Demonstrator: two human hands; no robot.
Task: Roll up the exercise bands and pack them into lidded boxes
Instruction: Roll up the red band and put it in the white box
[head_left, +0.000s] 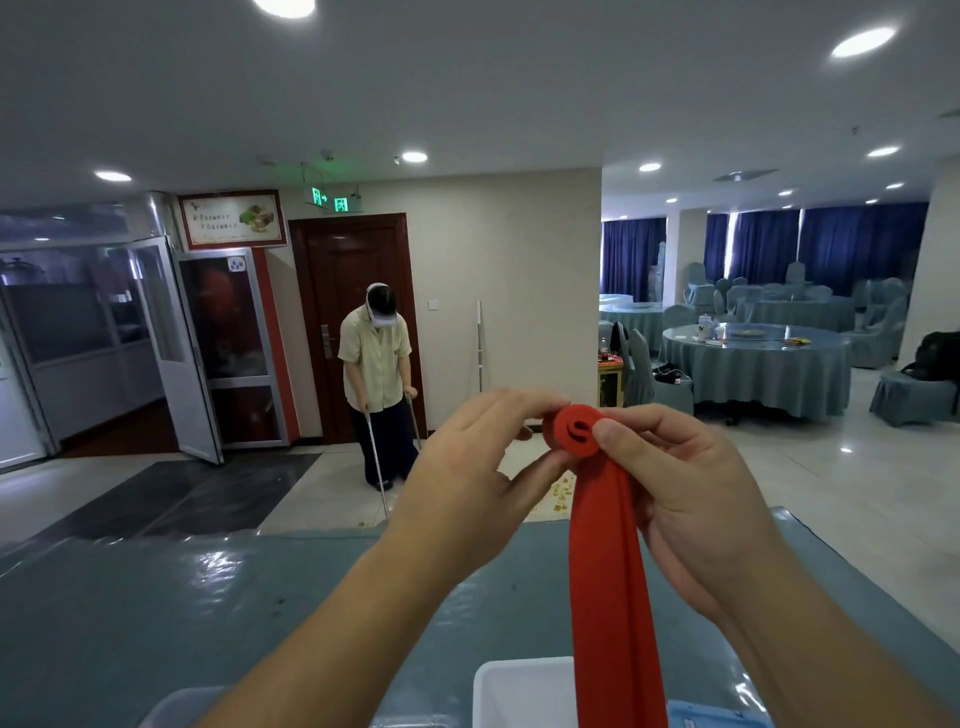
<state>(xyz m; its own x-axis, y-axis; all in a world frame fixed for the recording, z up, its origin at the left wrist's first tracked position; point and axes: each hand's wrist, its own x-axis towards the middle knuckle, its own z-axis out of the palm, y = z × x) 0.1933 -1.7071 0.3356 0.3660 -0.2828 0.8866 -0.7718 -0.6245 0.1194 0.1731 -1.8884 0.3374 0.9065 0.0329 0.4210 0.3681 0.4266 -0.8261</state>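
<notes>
A red exercise band (608, 561) is held up in front of me, its top end wound into a small tight roll (575, 429). My left hand (467, 467) pinches the roll from the left with thumb and fingertips. My right hand (691, 493) pinches it from the right, thumb on the roll's face. The unrolled length hangs straight down past a white plastic box (514, 691) at the bottom edge. Part of a clear box or lid (176, 706) shows at the bottom left.
I stand at a table under a blue-grey cloth with clear plastic cover (208, 597). A blue item (711, 719) lies by the white box. Beyond, a person (379, 374) sweeps the floor near a dark door. Round draped tables (753, 369) and chairs fill the right.
</notes>
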